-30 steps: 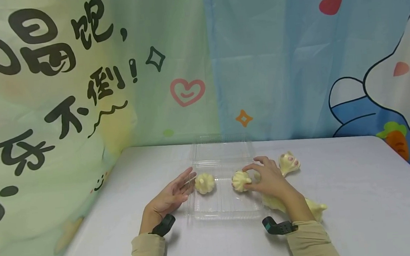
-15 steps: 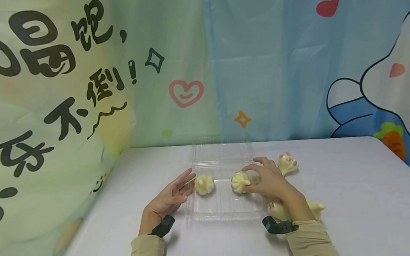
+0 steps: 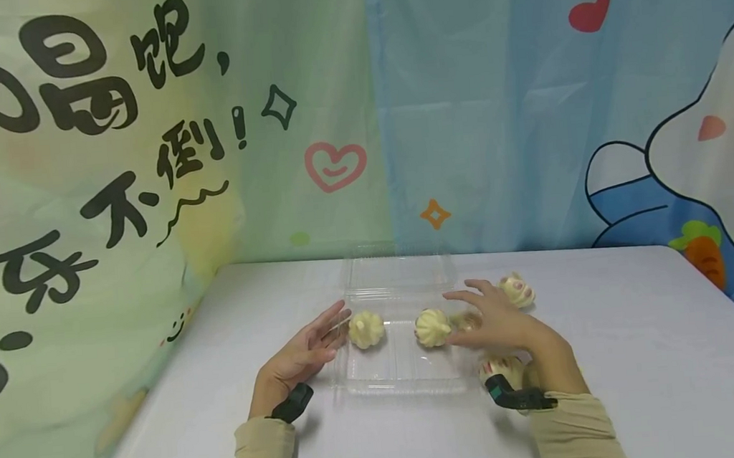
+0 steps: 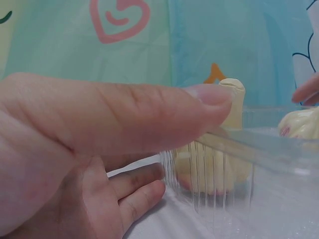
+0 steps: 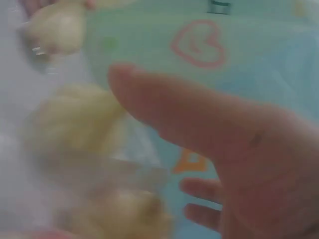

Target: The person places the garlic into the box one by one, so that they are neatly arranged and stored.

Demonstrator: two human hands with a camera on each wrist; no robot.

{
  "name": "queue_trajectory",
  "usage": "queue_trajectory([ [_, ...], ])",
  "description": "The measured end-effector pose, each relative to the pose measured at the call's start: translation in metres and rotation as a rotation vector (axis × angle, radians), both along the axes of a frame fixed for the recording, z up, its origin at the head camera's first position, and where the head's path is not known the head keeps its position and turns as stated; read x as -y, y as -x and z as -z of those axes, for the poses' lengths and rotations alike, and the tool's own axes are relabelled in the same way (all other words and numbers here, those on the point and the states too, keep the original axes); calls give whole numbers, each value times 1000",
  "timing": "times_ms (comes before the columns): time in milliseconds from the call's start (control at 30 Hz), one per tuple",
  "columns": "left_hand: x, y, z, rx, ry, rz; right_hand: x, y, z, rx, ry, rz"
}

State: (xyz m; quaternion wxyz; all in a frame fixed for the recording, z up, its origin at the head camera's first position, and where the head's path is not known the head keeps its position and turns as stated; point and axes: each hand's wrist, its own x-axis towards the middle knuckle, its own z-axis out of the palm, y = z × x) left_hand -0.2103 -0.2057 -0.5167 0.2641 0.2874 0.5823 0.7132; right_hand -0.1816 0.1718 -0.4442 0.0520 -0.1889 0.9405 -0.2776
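Note:
A clear plastic clamshell box [image 3: 395,385] lies on the table, its lid [image 3: 399,269] folded back. Two pale garlic bulbs stand inside: a left bulb [image 3: 366,329] and a right bulb [image 3: 432,327]. My left hand [image 3: 301,345] rests along the box's left wall with fingers extended; in the left wrist view its thumb [image 4: 164,114] reaches the rim. My right hand [image 3: 504,322] is spread just right of the right bulb, holding nothing. The right wrist view, blurred, shows that hand's thumb [image 5: 174,99] apart from the bulb.
Outside the box on the right lie more garlic bulbs: a far bulb [image 3: 517,290], and a near bulb [image 3: 501,369] partly hidden by the right wrist. Another pale bulb [image 3: 466,321] shows behind the right fingers. A printed curtain [image 3: 448,107] hangs behind the white table [image 3: 642,351].
My right hand has let go of the right garlic bulb and drawn back to the right, its fingers spreading. The bulb stays in the box; my left hand keeps its place.

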Motion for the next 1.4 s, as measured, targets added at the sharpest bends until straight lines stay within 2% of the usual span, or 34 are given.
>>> queue_trajectory([
  [67,1,0,0,-6,5,-7,-10,0,-8,-4,46,16],
  [133,1,0,-1,-9,2,-10,-22,0,-12,-25,90,79],
  [233,1,-1,-1,-9,-9,-6,-41,3,-12,-73,127,205],
  [300,0,-1,-1,-5,-14,-3,-51,6,-7,-94,126,255],
  [367,0,-1,-1,0,-16,-3,-59,9,0,-95,109,250],
  [500,0,-1,-3,6,-9,-2,-67,12,14,-57,54,174],
  [633,0,0,-4,1,-1,2,-68,11,20,-38,15,137],
  [700,1,-1,-4,1,5,-5,-66,11,20,-40,15,152],
  [867,0,-1,-2,8,4,-8,-66,9,21,-18,29,251],
  [1067,0,0,-2,-3,4,7,-70,6,18,43,41,347],
  [1400,1,1,-1,8,-3,-3,-78,5,18,75,-34,315],
])
